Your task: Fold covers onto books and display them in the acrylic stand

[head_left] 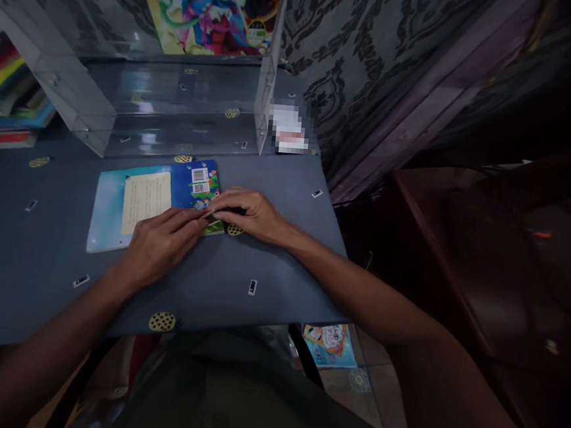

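A thin paperback book point(108, 210) lies on the cloth-covered table, its blue cover with a cream text panel and a barcode facing up. My left hand point(162, 237) rests across the book's lower part, fingers together, thumb and fingertips meeting near its right edge. From the right, my right hand point(253, 215) reaches to the same spot, its thumb and forefinger pinched together. Between the two sets of fingertips a small pale sliver shows. Whether it is a bit of the book's edge or a separate thing, I cannot tell.
Behind the book stands a clear plastic rack point(94, 134) with a colourful picture book point(207, 16). Several stacked books point(11, 116) sit at left. A blurred white packet point(289, 128) lies right of the rack. Another blue book point(332, 346) is below the table edge, near a dark red surface point(460, 254).
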Demonstrator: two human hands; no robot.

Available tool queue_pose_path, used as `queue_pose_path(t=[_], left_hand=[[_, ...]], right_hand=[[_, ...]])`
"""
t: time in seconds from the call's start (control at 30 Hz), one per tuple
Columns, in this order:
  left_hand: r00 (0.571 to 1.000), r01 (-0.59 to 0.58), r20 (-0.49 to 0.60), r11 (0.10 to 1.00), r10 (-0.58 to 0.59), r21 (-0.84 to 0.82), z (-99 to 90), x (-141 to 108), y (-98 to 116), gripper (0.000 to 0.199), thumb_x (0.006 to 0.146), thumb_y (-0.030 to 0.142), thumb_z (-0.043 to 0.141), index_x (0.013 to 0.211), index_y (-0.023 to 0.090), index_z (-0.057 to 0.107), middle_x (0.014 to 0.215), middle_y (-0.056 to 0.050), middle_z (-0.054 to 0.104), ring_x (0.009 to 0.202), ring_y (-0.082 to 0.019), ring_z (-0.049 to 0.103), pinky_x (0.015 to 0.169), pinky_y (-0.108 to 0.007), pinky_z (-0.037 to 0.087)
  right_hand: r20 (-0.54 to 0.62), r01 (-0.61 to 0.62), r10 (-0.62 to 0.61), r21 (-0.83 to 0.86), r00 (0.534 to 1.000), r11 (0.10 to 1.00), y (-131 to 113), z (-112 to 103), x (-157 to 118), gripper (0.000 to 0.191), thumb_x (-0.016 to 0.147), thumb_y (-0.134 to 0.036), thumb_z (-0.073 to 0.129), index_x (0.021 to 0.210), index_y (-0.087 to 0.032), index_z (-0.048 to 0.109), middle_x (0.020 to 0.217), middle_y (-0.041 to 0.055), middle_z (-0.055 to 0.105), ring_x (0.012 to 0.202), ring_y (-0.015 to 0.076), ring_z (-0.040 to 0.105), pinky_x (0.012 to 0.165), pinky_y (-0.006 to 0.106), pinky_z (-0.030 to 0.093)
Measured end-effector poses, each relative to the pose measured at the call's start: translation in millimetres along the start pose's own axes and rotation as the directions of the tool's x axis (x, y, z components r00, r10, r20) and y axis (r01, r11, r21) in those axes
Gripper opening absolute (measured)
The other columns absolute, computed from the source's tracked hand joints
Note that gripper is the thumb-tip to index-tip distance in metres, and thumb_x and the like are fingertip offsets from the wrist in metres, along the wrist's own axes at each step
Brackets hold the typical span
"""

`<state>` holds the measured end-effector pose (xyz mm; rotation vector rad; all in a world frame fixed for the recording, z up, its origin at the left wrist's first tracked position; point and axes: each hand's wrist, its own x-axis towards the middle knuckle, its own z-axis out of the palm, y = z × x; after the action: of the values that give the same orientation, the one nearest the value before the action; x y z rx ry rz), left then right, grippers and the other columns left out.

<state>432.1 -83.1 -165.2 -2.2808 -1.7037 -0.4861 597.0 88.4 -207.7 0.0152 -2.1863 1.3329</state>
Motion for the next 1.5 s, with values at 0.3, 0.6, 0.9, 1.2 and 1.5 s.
queue_pose_path(t=[0.3, 0.6, 0.9, 1.2, 1.5], left_hand=[[0.992, 0.072, -0.106, 0.997, -0.074, -0.016, 5.2, 0, 5, 0.021, 0.102, 0.024, 0.053, 0.101, 0.020, 0.074, 0.109, -0.007, 0.079, 0.091, -0.020, 0.076, 0.075, -0.031, 0.062], [0.986, 0.097, -0.139, 0.995, -0.092, 0.035, 4.7, 5, 11, 0.021, 0.100, 0.020, 0.055, 0.088, 0.017, 0.071, 0.094, -0.006, 0.079, 0.079, -0.018, 0.075, 0.063, -0.026, 0.056], [0.981, 0.144, -0.138, 0.989, -0.138, 0.033, 4.6, 7, 12, 0.021, 0.099, 0.020, 0.057, 0.080, 0.017, 0.065, 0.090, -0.005, 0.076, 0.074, -0.016, 0.071, 0.057, -0.026, 0.047], [0.974, 0.202, -0.081, 0.971, -0.213, -0.124, 5.1, 6, 8, 0.024, 0.101, 0.034, 0.057, 0.085, 0.019, 0.069, 0.092, -0.004, 0.076, 0.081, -0.017, 0.072, 0.065, -0.028, 0.053], [0.973, 0.180, -0.107, 0.964, -0.203, -0.193, 5.1, 6, 6, 0.027, 0.099, 0.044, 0.058, 0.090, 0.022, 0.071, 0.093, -0.004, 0.077, 0.085, -0.019, 0.074, 0.069, -0.031, 0.057]], right_hand=[[-0.010, 0.011, -0.011, 0.021, 1.000, 1.000, -2, -1, 0, 0.020, 0.100, -0.031, 0.063, 0.108, -0.020, 0.077, 0.101, 0.0052, 0.075, 0.098, 0.0167, 0.069, 0.090, 0.033, 0.054], [-0.026, -0.014, 0.015, 0.053, 1.000, 0.999, 0, -1, 2, 0.021, 0.099, -0.033, 0.064, 0.108, -0.021, 0.078, 0.103, 0.0049, 0.076, 0.099, 0.0162, 0.070, 0.091, 0.032, 0.054], [-0.038, -0.043, 0.048, 0.112, 0.998, 0.993, -2, 1, 5, 0.021, 0.098, -0.034, 0.066, 0.106, -0.020, 0.079, 0.103, 0.0052, 0.076, 0.097, 0.0159, 0.071, 0.089, 0.030, 0.055], [-0.051, -0.047, 0.053, 0.112, 0.997, 0.993, 0, 1, 4, 0.021, 0.097, -0.032, 0.066, 0.106, -0.019, 0.079, 0.101, 0.0049, 0.076, 0.095, 0.0155, 0.071, 0.087, 0.029, 0.055], [-0.041, -0.067, 0.071, 0.103, 0.997, 0.992, -2, 0, 3, 0.020, 0.097, -0.031, 0.066, 0.107, -0.020, 0.079, 0.103, 0.0049, 0.076, 0.097, 0.0155, 0.071, 0.088, 0.029, 0.054]])
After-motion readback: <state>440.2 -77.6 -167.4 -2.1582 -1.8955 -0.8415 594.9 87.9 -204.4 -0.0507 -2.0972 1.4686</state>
